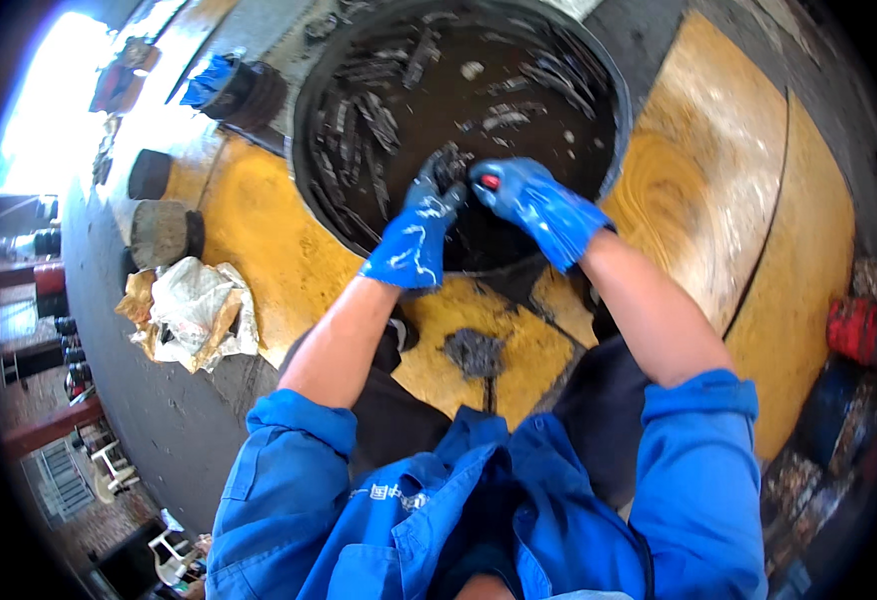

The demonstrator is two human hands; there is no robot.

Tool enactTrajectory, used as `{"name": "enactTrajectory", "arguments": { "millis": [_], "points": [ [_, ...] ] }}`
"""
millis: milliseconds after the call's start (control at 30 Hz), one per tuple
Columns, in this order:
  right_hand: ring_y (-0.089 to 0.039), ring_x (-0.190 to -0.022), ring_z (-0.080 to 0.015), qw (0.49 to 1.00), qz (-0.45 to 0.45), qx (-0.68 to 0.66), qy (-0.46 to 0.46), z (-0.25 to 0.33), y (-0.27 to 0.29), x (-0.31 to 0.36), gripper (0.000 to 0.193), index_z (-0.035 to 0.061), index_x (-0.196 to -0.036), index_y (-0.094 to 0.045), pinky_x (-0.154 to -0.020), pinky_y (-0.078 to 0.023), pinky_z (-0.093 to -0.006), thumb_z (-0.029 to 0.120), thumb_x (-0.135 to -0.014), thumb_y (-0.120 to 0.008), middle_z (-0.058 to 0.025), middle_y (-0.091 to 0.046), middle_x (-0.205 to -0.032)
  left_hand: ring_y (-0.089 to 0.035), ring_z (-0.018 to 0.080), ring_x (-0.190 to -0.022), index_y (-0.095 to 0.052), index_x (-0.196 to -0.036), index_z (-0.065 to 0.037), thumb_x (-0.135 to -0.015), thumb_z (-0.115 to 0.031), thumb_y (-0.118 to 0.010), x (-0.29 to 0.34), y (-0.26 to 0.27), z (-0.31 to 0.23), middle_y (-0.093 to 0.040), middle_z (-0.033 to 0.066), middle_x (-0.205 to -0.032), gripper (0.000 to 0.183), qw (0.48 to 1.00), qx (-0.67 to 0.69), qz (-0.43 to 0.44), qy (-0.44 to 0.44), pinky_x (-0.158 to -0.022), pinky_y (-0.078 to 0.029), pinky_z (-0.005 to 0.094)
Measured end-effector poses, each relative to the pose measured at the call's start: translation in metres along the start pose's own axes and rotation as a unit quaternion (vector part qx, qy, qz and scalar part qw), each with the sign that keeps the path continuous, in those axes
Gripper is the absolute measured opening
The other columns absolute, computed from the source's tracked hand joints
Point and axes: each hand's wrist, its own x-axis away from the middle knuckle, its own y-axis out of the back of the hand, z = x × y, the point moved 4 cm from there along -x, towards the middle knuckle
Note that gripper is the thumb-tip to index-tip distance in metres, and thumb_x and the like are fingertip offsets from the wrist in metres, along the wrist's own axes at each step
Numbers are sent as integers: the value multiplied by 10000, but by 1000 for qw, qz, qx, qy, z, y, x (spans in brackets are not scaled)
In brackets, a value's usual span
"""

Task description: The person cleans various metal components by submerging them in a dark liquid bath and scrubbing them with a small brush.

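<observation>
Both my hands wear blue rubber gloves and are over the near part of a round tub (623, 120) of dark, murky liquid. My left hand (421, 225) is closed at the tub's middle, its fingertips blackened around a dark, wet piece (449, 165) whose kind I cannot make out. Close beside it, my right hand (534, 198) grips a small red object (490, 182), mostly covered by the glove. Long dark, wet strips (377, 122) lie in the liquid along the tub's left and far right sides, with pale lumps (472, 71) between them.
Worn yellow boards (269, 225) lie under and around the tub. A crumpled white sack (194, 310) is at the left, near a grey block (162, 235) and a dark container with blue on top (234, 90). Between my feet sits a grey clump (474, 352). A red object (857, 330) stands far right.
</observation>
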Motion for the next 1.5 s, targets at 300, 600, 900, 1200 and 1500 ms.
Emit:
{"name": "enactTrajectory", "arguments": {
  "millis": [300, 600, 900, 1200, 1500],
  "points": [
    [-712, -977, -359, 996, 49, 74, -31, -2, 4, 0, 295, 268, -1195, -719, -847, -575, -464, 371, -923, -664, -118, -752, -1050, -599, 196, -1220, -631, -1360, -7, -1049, -122, -603, 36, -1, -64, -669, 124, -1337, 332, 977, -178, -25, 115, -1093, -452, 343],
    [-703, -906, -379, 990, 137, -35, -14, -5, 2, 10, 352, 64, -1082, -745, -850, -535, -488, 344, -902, -630, -216, -742, -1013, -596, 205, -1203, -643, -1352, -5, -1065, -192, -565, 32, 11, -54, -688, 124, -1295, 352, 960, -203, 53, 183, -1083, -434, 335],
    [-700, -838, -347, 991, 106, -48, 64, 8, 21, 32, 265, 86, -1031, -751, -763, -528, -466, 273, -869, -656, -147, -755, -920, -598, 167, -1007, -567, -1423, -10, -1053, -276, -589, 53, -18, -80, -660, 64, -1192, 457, 984, -117, 64, 122, -944, -479, 330],
    [-696, -874, -321, 992, 97, -54, 67, 0, 32, 55, 297, 66, -1082, -741, -816, -536, -444, 296, -940, -619, -158, -756, -975, -308, 282, -1528, -433, -1563, -71, -1079, -93, -383, 74, -27, -95, -301, 175, -1668, 487, 964, -132, 34, 230, -1252, -257, 369],
    [-685, -857, -267, 988, 45, -87, 120, 14, 115, 91, 304, 106, -1087, -716, -777, -509, -425, 348, -987, -561, -117, -722, -951, -439, 279, -1454, -374, -1580, -35, -1127, -277, -391, 77, -20, -120, -408, 172, -1609, 514, 857, -469, 213, 18, -1190, -365, 329]
  ]
}}
